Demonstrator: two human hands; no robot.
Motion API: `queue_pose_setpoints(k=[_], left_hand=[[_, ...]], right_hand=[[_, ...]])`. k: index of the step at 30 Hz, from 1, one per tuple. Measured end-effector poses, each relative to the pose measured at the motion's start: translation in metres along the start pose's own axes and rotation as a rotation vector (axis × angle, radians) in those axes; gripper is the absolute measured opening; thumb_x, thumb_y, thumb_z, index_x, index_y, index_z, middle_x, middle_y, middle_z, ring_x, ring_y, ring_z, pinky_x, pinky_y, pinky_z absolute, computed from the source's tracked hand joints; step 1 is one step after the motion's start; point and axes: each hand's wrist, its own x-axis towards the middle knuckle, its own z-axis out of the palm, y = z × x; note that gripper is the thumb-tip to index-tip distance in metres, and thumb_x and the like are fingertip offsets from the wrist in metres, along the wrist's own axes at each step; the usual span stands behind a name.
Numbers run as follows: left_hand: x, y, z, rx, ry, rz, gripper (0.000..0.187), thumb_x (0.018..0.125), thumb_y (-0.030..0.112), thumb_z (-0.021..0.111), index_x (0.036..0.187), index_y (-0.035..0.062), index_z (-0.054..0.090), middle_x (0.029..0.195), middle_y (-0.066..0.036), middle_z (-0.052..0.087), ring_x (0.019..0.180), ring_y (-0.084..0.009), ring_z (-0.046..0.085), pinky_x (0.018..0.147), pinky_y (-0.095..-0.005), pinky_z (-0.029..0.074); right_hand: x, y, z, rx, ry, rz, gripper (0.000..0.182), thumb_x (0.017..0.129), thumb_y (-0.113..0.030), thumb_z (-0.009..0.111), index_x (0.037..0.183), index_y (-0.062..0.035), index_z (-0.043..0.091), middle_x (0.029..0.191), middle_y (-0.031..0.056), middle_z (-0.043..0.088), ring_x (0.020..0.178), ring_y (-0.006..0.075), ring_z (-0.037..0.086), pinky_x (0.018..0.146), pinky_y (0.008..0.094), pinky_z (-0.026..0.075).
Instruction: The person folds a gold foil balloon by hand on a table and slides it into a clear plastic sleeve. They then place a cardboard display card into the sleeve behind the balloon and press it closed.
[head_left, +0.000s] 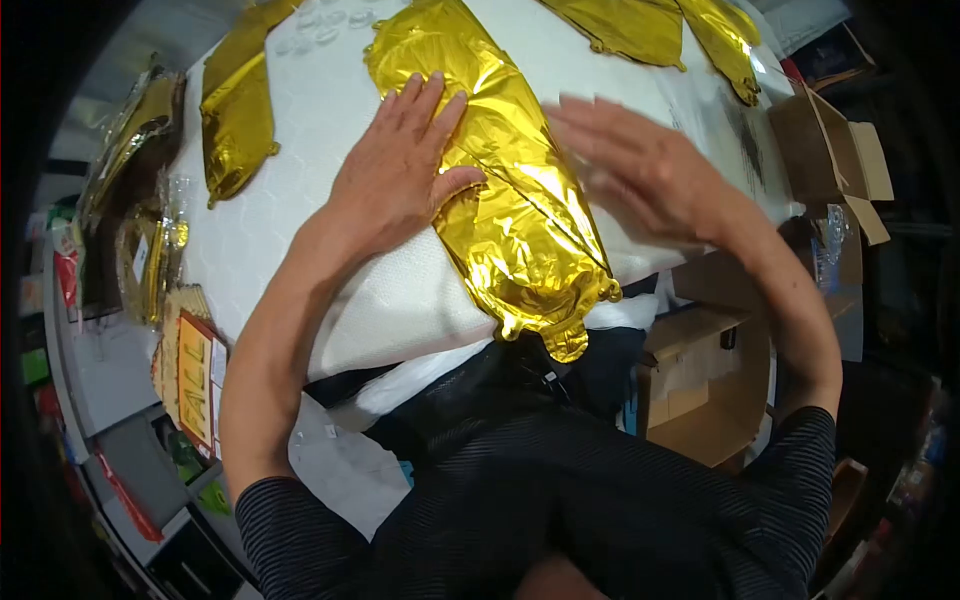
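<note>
A deflated gold foil balloon (515, 215) lies lengthwise across the white quilted surface, its near end with small tabs hanging over the edge toward me. My left hand (405, 165) rests flat on the balloon's left side, fingers stretched out and thumb spread across the foil. Just off the right edge of the balloon is my right hand (640, 165), its fingers extended and slightly smeared by motion, holding nothing. The foil is creased and shiny, with a long fold running down its right half.
More flat gold balloons lie at the upper left (238, 125) and upper right (640, 30) of the white surface (385, 305). Open cardboard boxes (705, 390) stand at the right. Packaged gold balloons (150, 250) and a "FALL" sign (195, 385) hang at the left.
</note>
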Motion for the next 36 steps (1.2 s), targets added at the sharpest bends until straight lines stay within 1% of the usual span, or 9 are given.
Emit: queue_pose_setpoints(k=[4, 10, 12, 13, 17, 20, 21, 25, 36], left_hand=[[0.0, -0.001, 0.001, -0.005, 0.01, -0.002, 0.077, 0.104, 0.057, 0.046, 0.156, 0.0015, 0.036, 0.164, -0.024, 0.031, 0.154, -0.0387, 0.024, 0.128, -0.0467, 0.019], [-0.001, -0.003, 0.004, 0.043, 0.018, 0.027, 0.075, 0.104, 0.056, 0.045, 0.157, 0.0025, 0.036, 0.164, -0.024, 0.031, 0.154, -0.0385, 0.025, 0.128, -0.0464, 0.019], [-0.002, -0.003, 0.005, 0.046, 0.024, 0.03, 0.075, 0.104, 0.056, 0.045, 0.157, 0.0029, 0.037, 0.164, -0.023, 0.031, 0.154, -0.0385, 0.026, 0.127, -0.0463, 0.02], [-0.001, -0.003, 0.004, 0.035, 0.032, 0.027, 0.075, 0.104, 0.056, 0.045, 0.157, 0.0032, 0.037, 0.164, -0.023, 0.031, 0.154, -0.0384, 0.026, 0.127, -0.0462, 0.02], [-0.002, -0.002, 0.003, 0.021, 0.041, 0.025, 0.074, 0.105, 0.055, 0.045, 0.157, 0.0039, 0.037, 0.164, -0.023, 0.031, 0.154, -0.0384, 0.026, 0.127, -0.046, 0.02], [-0.002, -0.003, 0.003, 0.023, 0.042, 0.027, 0.072, 0.105, 0.055, 0.046, 0.157, 0.006, 0.037, 0.164, -0.023, 0.032, 0.153, -0.0386, 0.026, 0.127, -0.0461, 0.02], [-0.001, -0.003, 0.003, 0.027, 0.04, 0.025, 0.072, 0.105, 0.055, 0.046, 0.157, 0.006, 0.037, 0.164, -0.023, 0.032, 0.153, -0.0386, 0.026, 0.127, -0.0461, 0.02], [-0.001, -0.004, 0.005, 0.025, 0.049, 0.036, 0.068, 0.105, 0.055, 0.045, 0.158, 0.0112, 0.039, 0.163, -0.023, 0.033, 0.153, -0.0398, 0.028, 0.127, -0.0467, 0.02], [-0.001, -0.003, 0.005, 0.027, 0.056, 0.041, 0.065, 0.106, 0.055, 0.043, 0.158, 0.0161, 0.041, 0.162, -0.023, 0.034, 0.152, -0.0399, 0.029, 0.127, -0.0465, 0.021]], right_hand=[[-0.034, -0.005, 0.012, 0.036, -0.025, 0.029, 0.054, 0.094, -0.007, 0.063, 0.146, -0.0013, 0.051, 0.155, 0.0154, 0.05, 0.144, 0.0373, 0.045, 0.121, 0.0488, 0.038], [-0.057, 0.01, 0.013, -0.07, 0.124, 0.186, 0.038, 0.091, 0.001, 0.067, 0.129, 0.0005, 0.064, 0.144, 0.0154, 0.06, 0.136, 0.0355, 0.056, 0.111, 0.0435, 0.049], [-0.051, 0.001, 0.005, -0.114, 0.183, 0.179, 0.035, 0.09, -0.001, 0.069, 0.125, -0.0011, 0.066, 0.136, 0.0163, 0.065, 0.129, 0.0359, 0.06, 0.106, 0.0424, 0.052], [-0.047, -0.01, 0.006, -0.006, 0.231, 0.208, 0.036, 0.088, -0.004, 0.073, 0.124, -0.0024, 0.068, 0.127, 0.0161, 0.068, 0.117, 0.0353, 0.066, 0.097, 0.041, 0.056], [-0.033, -0.038, 0.013, 0.133, 0.271, 0.253, 0.038, 0.086, -0.008, 0.077, 0.122, -0.0039, 0.068, 0.121, 0.0154, 0.069, 0.104, 0.0341, 0.067, 0.089, 0.0415, 0.056], [-0.012, -0.046, 0.022, 0.063, 0.346, 0.104, 0.036, 0.086, -0.009, 0.076, 0.121, -0.0042, 0.069, 0.124, 0.014, 0.069, 0.11, 0.035, 0.066, 0.092, 0.0425, 0.056], [-0.009, -0.046, 0.024, 0.059, 0.3, 0.056, 0.035, 0.087, -0.009, 0.075, 0.121, -0.0046, 0.069, 0.13, 0.0135, 0.067, 0.119, 0.0353, 0.063, 0.101, 0.0445, 0.053], [-0.013, -0.039, 0.036, 0.04, 0.204, 0.08, 0.036, 0.087, -0.009, 0.073, 0.122, -0.005, 0.068, 0.137, 0.0144, 0.064, 0.129, 0.0345, 0.06, 0.113, 0.0477, 0.046], [-0.025, -0.029, 0.035, 0.081, 0.216, 0.123, 0.037, 0.086, 0.002, 0.068, 0.123, -0.0006, 0.068, 0.138, 0.0124, 0.065, 0.131, 0.0354, 0.059, 0.11, 0.0436, 0.049]])
